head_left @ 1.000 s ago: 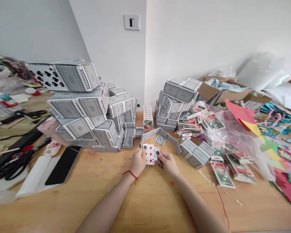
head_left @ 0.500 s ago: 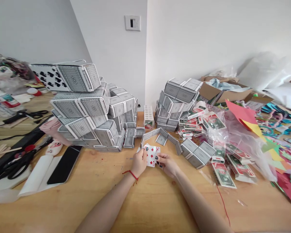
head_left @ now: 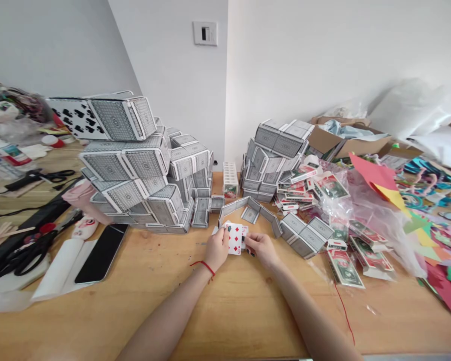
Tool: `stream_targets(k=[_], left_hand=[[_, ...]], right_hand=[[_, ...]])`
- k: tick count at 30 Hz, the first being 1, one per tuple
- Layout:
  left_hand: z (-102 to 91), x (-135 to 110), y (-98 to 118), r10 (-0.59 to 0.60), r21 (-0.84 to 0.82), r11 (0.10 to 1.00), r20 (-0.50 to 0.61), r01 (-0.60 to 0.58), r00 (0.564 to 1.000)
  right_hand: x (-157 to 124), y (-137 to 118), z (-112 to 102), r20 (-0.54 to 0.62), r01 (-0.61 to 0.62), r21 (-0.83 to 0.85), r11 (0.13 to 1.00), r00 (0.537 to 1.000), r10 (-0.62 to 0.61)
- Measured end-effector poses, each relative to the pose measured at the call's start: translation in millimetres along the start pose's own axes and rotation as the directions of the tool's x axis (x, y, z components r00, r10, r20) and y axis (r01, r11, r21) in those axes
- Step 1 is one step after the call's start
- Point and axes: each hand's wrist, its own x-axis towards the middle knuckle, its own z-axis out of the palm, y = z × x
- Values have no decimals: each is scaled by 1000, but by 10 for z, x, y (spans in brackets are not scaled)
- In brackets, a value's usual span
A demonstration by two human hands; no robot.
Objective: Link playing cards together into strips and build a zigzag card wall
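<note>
My left hand (head_left: 217, 249) and my right hand (head_left: 261, 247) meet over the wooden table (head_left: 225, 311), both pinching a small fan of playing cards (head_left: 236, 237) with a red diamonds face up. The left thumb lies on the top card, and the right fingers grip the cards' right edge. A red thread circles my left wrist. Just beyond the cards stands a low zigzag wall of folded grey-backed cards (head_left: 250, 209).
Big stacks of card-built blocks rise at left (head_left: 135, 165) and centre right (head_left: 278, 150). Card boxes (head_left: 344, 265) and a plastic bag (head_left: 361, 200) lie right, with coloured paper scraps (head_left: 436, 220). A phone (head_left: 101, 253), scissors (head_left: 22, 255) and white paper (head_left: 56, 271) sit left.
The hands and cards stay in nearly the same spot; the right fingers have closed tighter on the cards' right edge. The view shifted slightly.
</note>
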Motion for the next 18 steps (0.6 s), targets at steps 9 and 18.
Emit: stream_targets(k=[9, 18], left_hand=[[39, 0, 5, 32, 38, 999, 5, -32, 999], [39, -12, -1, 45, 44, 998, -1, -45, 999]], right_hand=[[13, 0, -8, -92, 29, -78, 997, 995, -36], [-9, -22, -23, -58, 81, -170, 982, 994, -92]])
